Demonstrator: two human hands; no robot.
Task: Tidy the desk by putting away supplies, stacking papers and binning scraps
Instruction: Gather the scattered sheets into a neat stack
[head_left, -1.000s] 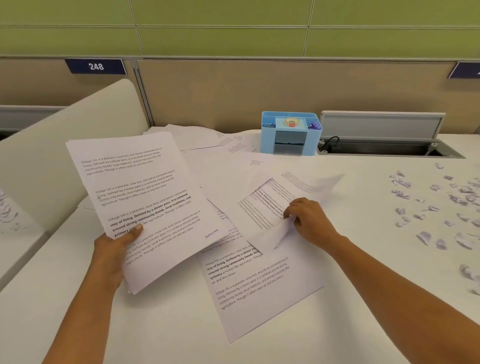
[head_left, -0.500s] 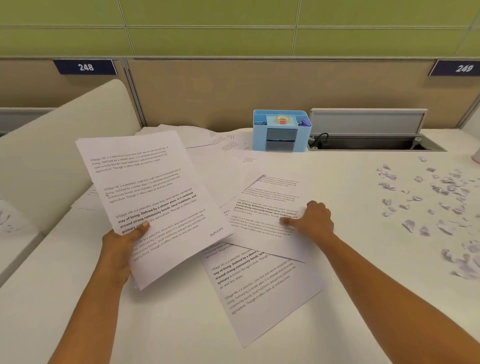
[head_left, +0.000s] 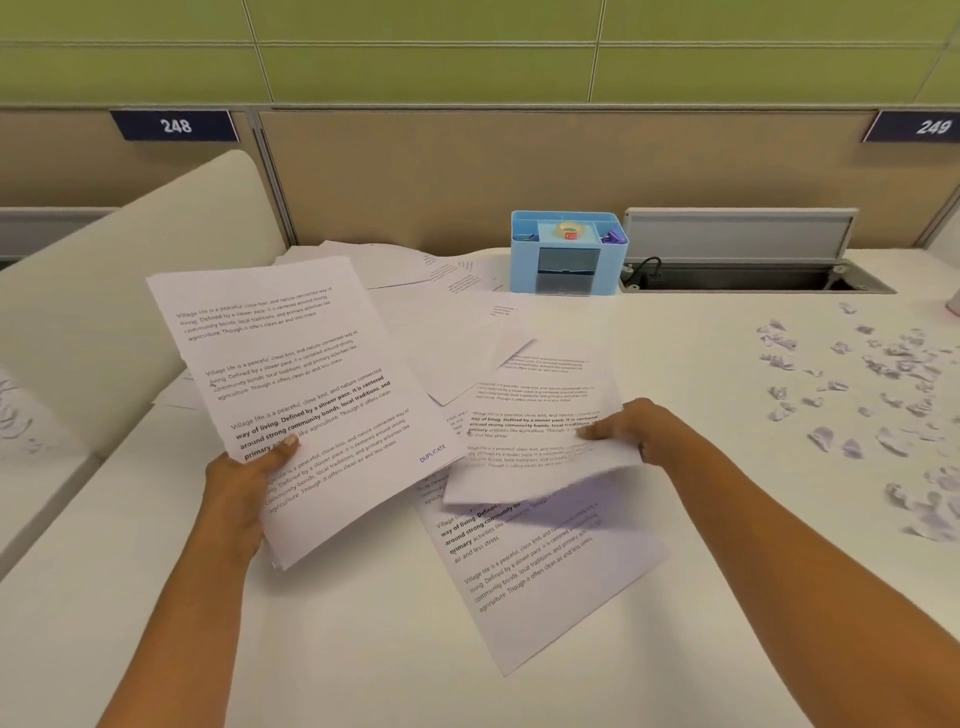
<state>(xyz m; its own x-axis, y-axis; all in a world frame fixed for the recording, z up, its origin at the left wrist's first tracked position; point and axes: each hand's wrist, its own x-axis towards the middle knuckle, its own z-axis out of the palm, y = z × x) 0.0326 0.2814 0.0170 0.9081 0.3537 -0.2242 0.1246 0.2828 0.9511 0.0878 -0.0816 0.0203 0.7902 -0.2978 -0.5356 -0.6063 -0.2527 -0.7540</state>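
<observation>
Both forearms stretch up from the bottom edge. The left hand (head_left: 243, 486), left of centre, grips a stack of pages (head_left: 291, 374), thumb on top; the right hand (head_left: 641, 431), mid-frame, pinches a single sheet (head_left: 535, 415)

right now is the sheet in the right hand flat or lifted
Lifted: the right hand pinches the sheet; its near edge casts a shadow below.

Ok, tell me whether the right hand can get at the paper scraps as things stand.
Probably yes for the path: only bare desk lies between the right hand and the paper scraps. But its grip is taken by a lifted sheet, which it must set down first.
</observation>
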